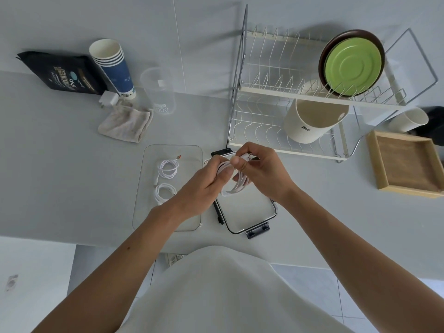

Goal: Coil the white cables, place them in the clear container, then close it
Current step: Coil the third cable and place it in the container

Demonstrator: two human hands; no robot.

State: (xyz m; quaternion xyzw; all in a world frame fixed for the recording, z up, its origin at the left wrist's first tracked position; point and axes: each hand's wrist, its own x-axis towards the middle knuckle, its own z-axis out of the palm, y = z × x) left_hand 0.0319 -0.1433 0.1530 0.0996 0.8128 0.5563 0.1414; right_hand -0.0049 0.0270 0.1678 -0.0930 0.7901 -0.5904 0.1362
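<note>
Looped white cable [234,188], held in curled left grip [204,186] and right grip [262,169] — two coils [168,168] inside rounded clear container [189,169]

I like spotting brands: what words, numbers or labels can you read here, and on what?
"000" on the clear measuring cup; any digit before it is unclear.
Cream bucket: one dark script word, too blurred to read.
Black bag: pale lettering, too small to read.
</note>
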